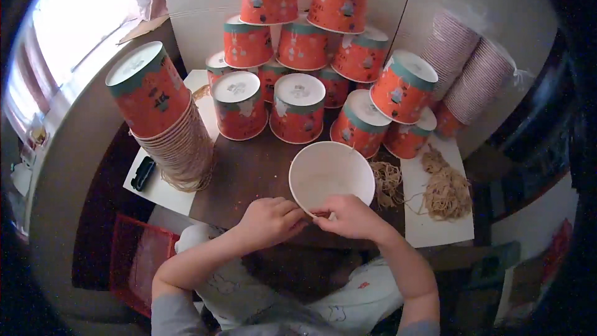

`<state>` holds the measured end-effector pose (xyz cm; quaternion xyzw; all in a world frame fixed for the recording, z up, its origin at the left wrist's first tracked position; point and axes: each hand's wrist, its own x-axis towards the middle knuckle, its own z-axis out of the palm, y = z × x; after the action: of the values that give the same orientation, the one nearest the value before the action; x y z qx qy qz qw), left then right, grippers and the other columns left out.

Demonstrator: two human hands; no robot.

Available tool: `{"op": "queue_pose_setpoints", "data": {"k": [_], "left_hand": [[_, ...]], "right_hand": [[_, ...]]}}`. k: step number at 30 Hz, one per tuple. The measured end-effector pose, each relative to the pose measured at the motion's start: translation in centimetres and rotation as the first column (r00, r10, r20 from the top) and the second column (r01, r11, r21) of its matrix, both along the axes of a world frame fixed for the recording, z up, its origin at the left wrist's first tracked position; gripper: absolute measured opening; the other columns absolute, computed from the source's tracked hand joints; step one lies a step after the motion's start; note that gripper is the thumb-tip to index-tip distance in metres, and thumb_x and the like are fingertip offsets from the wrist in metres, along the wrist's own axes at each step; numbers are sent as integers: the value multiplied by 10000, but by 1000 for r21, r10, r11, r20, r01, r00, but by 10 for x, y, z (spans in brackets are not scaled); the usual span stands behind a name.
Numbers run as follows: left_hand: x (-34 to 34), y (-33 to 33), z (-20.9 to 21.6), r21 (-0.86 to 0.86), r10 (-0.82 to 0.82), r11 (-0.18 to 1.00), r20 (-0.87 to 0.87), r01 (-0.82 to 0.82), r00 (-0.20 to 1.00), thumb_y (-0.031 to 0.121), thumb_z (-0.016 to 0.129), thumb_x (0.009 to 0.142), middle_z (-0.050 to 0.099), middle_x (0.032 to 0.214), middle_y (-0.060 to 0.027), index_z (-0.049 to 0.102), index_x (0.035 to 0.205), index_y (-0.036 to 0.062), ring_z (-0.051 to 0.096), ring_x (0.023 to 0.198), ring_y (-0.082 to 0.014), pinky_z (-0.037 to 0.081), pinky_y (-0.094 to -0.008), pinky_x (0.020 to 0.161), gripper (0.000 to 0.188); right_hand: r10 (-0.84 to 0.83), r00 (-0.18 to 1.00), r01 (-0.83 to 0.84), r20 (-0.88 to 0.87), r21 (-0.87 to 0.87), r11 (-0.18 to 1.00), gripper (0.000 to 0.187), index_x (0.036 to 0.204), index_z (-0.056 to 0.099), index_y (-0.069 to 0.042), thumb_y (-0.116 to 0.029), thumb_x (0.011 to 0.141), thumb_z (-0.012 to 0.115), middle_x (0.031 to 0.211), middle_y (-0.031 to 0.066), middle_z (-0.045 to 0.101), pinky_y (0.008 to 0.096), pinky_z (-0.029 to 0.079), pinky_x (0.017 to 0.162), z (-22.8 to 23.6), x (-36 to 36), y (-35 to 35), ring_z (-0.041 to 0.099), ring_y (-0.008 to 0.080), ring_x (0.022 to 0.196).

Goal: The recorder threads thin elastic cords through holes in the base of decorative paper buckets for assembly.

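Observation:
A large paper bucket (329, 171), white inside, leans toward me at the near edge of the brown table, its mouth facing up and toward me. My right hand (351, 216) grips its near rim, with the fingers bent over the edge. Just left of it, my left hand (270, 221) is curled closed, its fingertips meeting at the same rim; whatever they pinch is hidden. A short bit of cord (352, 147) shows at the bucket's far rim. Beside the bucket, on the right, lies a bundle of tan cord (388, 183).
Upside-down red and green paper buckets (300, 106) are piled at the back. A tall nested stack (168, 130) leans at left beside a black stapler-like object (143, 173). Wrapped bucket stacks (469, 74) stand back right, near another cord bundle (446, 193). A red crate (140, 261) sits below left.

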<state>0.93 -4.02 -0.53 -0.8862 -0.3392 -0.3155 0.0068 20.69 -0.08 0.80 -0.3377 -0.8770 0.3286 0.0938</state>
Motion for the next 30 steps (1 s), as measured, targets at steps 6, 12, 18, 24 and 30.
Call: {"op": "queue_pose_setpoints", "data": {"k": [6,12,18,24,30], "left_hand": [[10,-4,-24,122,146,983,-59,-138,988,162,610,664,505,609,-17,536,693,85,531,507,-152,426,-279,431,111],[15,-3,-24,141,123,983,-66,-113,990,142,598,607,518,638,-29,537,695,77,537,503,-158,425,-279,419,125],[-6,5,-2,-454,-56,883,156,122,986,108,570,605,554,741,-79,537,679,65,555,736,-225,453,-345,632,92],[-19,8,10,-348,127,224,937,910,326,87,554,730,570,832,-115,535,722,36,504,888,-221,398,-338,797,54],[-29,10,9,-377,320,123,891,918,323,67,541,787,581,885,-80,544,904,15,547,868,-157,433,-245,763,128]], "right_hand": [[-27,998,30,-51,55,998,258,974,608,-84,-148,725,590,799,121,595,305,457,671,2,-2,-1,583,223,733],[-61,997,63,-51,37,997,263,985,597,-72,-149,734,590,759,100,592,287,454,625,1,-4,-2,574,186,683],[-139,989,137,-41,-56,989,319,1021,559,-63,-186,733,615,670,46,555,254,439,594,6,1,3,529,116,608],[-156,988,152,-9,-177,972,323,1029,553,-52,-166,732,611,660,27,543,237,431,594,19,11,7,514,93,612],[-218,964,196,-152,-149,969,182,897,550,-38,-117,733,540,726,92,575,303,456,629,27,14,8,573,172,655]]}}
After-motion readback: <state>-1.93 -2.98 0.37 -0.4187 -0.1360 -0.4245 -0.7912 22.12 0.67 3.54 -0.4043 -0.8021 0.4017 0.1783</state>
